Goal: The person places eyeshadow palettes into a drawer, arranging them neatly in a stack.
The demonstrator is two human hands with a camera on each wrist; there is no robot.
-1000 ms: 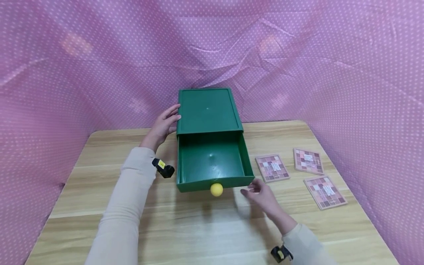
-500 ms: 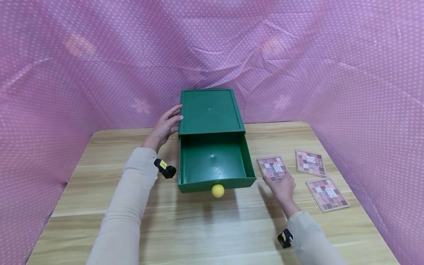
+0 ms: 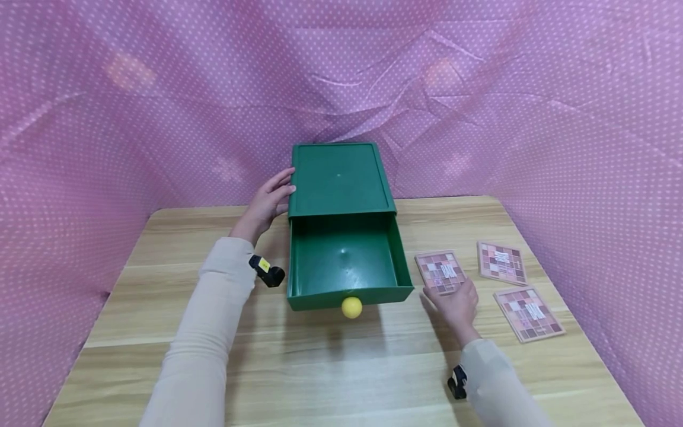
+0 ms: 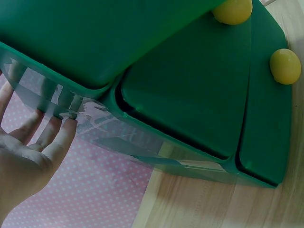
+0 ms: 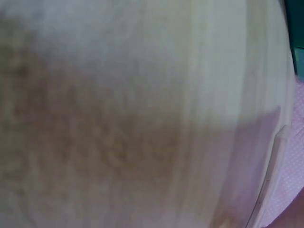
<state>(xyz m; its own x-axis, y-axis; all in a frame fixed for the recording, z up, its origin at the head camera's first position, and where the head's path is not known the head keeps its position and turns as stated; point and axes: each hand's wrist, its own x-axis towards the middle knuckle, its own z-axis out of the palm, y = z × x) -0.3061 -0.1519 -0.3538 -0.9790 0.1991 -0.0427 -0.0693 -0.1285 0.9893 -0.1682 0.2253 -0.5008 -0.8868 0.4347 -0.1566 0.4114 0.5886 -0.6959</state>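
Observation:
A green drawer cabinet (image 3: 338, 178) with clear sides stands at the table's back, its top drawer (image 3: 341, 255) pulled out and showing a bare inside. A yellow ball knob (image 3: 351, 307) sits on that drawer's front. My left hand (image 3: 264, 206) rests its extended fingers against the cabinet's left side; in the left wrist view, the fingertips (image 4: 69, 126) touch the clear wall. To the drawer's right, my right hand (image 3: 456, 305) grips the near end of a pink eyeshadow palette (image 3: 439, 270), thumb at its left corner and fingers toward the right one.
Two more eyeshadow palettes lie farther right, one behind (image 3: 501, 263) and one nearer (image 3: 528, 314). Beneath the open drawer, the left wrist view shows closed drawers (image 4: 190, 80) with yellow knobs (image 4: 285, 66). Pink dotted cloth (image 3: 341, 71) hangs around the wooden table (image 3: 331, 379).
My right hand has moved right from beside the drawer's front corner to the nearest palette and stays there. The left hand keeps its place on the cabinet.

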